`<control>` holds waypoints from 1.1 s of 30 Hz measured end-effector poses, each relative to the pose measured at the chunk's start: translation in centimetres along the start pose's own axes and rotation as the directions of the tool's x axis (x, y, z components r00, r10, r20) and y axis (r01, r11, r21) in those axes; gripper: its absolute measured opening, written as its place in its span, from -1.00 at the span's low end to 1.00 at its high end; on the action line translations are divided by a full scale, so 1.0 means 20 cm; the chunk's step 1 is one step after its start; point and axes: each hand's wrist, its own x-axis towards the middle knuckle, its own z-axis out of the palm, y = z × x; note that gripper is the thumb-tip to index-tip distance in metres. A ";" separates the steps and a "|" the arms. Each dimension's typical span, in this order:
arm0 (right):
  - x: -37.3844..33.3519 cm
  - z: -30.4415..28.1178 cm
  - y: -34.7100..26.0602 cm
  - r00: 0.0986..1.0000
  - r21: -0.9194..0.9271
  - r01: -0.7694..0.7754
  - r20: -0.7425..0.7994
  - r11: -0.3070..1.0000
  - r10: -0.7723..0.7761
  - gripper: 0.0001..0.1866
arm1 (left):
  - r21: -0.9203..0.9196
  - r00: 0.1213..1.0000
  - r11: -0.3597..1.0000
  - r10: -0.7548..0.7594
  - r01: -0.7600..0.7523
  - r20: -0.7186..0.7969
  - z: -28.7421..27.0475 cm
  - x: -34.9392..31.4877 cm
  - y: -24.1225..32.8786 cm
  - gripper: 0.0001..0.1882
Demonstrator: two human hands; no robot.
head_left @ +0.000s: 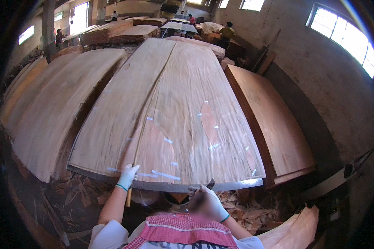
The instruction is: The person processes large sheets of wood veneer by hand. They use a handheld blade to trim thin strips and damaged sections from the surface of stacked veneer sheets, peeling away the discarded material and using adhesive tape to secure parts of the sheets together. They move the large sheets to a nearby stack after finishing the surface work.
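Observation:
My left hand (128, 177), in a white glove, is closed around a long thin bamboo stick (147, 108). The stick lies lengthwise over a wide sheet of wood veneer (187, 79), and its near end sticks out past the front edge. Reddish patches (155, 141) are let into the sheet, with short strips of pale tape (166, 174) at their edges. At the dark front edge of the table (232, 183), my gloved right hand (214, 204) is closed on a dark blade-like tool (211, 184). A blur hides part of this hand.
Stacks of veneer flank the table on the left (66, 99) and the right (274, 120). Torn veneer scraps (249, 211) litter the floor, with a curved sheet (297, 228) at the lower right. Several people are farther back, one in a yellow top (227, 32).

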 end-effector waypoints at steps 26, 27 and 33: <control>0.50 -0.25 0.33 0.966 -0.806 0.256 0.197 0.533 -0.165 -0.55 | 0.668 0.801 0.728 0.487 -0.153 -0.347 -0.68 -0.29 -0.20 -0.59; 0.53 -0.32 0.36 0.932 -0.901 0.349 0.304 0.258 -0.198 -0.57 | 0.697 0.647 0.688 0.627 -0.199 -0.434 -0.85 -0.14 -0.26 -0.61; 0.48 0.22 0.28 0.984 -0.400 -0.165 -0.124 0.902 0.125 -0.75 | 0.584 0.453 0.619 0.378 0.525 -0.808 -1.54 0.27 -0.40 -0.10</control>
